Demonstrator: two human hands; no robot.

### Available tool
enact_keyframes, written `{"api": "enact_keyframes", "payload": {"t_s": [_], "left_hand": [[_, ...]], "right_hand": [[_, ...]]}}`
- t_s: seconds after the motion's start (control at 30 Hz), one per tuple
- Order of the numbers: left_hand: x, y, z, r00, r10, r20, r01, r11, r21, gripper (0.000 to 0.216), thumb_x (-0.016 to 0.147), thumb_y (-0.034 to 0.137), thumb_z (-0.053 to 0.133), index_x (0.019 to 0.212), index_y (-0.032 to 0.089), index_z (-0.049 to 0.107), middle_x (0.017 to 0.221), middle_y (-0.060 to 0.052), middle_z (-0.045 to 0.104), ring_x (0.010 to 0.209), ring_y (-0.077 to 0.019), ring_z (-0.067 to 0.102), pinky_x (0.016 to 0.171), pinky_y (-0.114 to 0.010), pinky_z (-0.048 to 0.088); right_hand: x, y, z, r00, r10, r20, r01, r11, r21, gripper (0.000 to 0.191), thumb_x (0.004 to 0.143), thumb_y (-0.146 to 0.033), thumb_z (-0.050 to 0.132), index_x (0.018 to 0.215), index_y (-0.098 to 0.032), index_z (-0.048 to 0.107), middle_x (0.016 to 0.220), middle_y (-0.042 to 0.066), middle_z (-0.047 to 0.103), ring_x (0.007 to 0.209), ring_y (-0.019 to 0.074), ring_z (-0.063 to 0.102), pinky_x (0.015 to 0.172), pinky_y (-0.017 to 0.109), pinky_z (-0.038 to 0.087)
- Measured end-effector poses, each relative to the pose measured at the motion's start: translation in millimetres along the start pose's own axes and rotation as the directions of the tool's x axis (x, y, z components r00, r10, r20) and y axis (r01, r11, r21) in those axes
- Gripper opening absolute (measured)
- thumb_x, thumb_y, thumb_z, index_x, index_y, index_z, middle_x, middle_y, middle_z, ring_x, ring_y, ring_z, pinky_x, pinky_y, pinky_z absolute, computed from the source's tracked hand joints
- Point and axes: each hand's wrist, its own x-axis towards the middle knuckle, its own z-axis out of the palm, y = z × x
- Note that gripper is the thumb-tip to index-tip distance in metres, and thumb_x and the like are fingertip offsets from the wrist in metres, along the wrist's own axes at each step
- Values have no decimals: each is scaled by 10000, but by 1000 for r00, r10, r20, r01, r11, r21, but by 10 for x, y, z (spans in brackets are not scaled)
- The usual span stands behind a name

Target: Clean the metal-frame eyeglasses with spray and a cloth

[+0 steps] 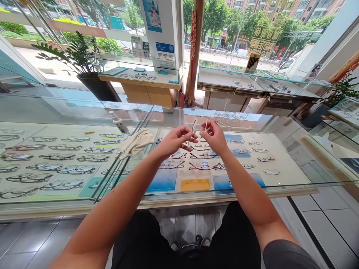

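My left hand [176, 141] and my right hand [214, 136] meet above a glass display counter [280, 127]. Both pinch a thin-framed pair of glasses [199, 124], held up between the fingertips. The left fingers grip one side of the frame, the right fingers the other. Under the glass below the hands lie rows of spectacles [196, 157] on a pale tray. A cream cleaning cloth [137, 143] lies on the counter top just left of my left hand, apart from it.
A small white spray bottle [119, 122] lies on the glass beyond the cloth. More spectacles [50, 164] fill the left case. An orange card [195, 185] sits under the glass near me. A potted plant [84, 63] and other display counters [252, 86] stand behind.
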Motion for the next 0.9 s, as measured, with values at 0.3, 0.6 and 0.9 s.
{"api": "enact_keyframes", "payload": {"t_s": [0.3,0.6,0.9], "left_hand": [[7,1,4,999,2,-38,-3,1000,-11,580,851,678,910,973,186,628,1181,-132,758,1177,-337,781,705,-361,706],[26,10,-33,988,38,-149,-48,997,-66,526,855,594,927,982,188,617,1167,-117,761,1135,-307,789,715,-365,711],[91,5,-162,909,66,-411,-142,977,-159,458,895,510,900,991,195,581,1244,-108,761,1207,-303,784,785,-402,731]], "right_hand": [[32,83,-24,1000,28,1,-28,1000,13,454,765,-328,684,1207,-247,620,982,-6,675,701,144,525,722,358,474],[50,118,-53,998,-10,-69,11,1000,19,384,809,-325,717,1164,-277,579,993,-11,662,711,154,550,755,364,504],[75,140,-93,982,50,-180,-48,999,14,270,858,-475,770,955,-263,634,883,-14,626,745,169,549,743,348,549]]}}
